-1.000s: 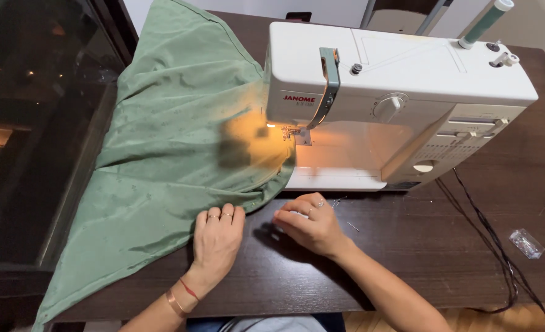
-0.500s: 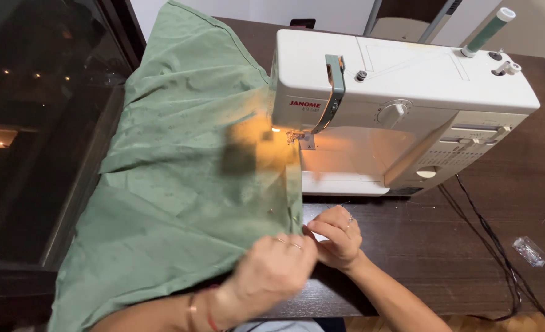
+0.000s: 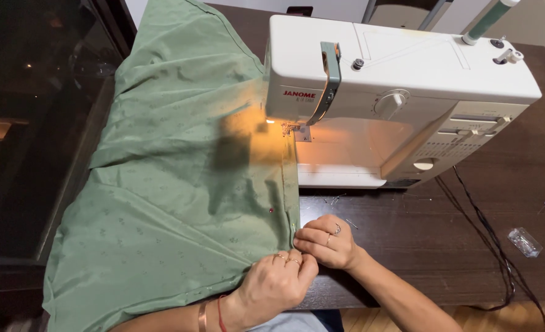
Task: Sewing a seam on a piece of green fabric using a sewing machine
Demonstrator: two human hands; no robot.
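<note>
Left hand (image 3: 276, 284) and right hand (image 3: 326, 241) pinch the green fabric (image 3: 180, 203) edge.

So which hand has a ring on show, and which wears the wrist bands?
The right hand shows a ring on one finger; the left hand wears copper and red bands at the wrist, both pinching the green fabric edge.

Dim room; the sewing machine (image 3: 401, 92) lamp casts warm glow on green fabric (image 3: 180, 184). Sharp, little blur.
</note>
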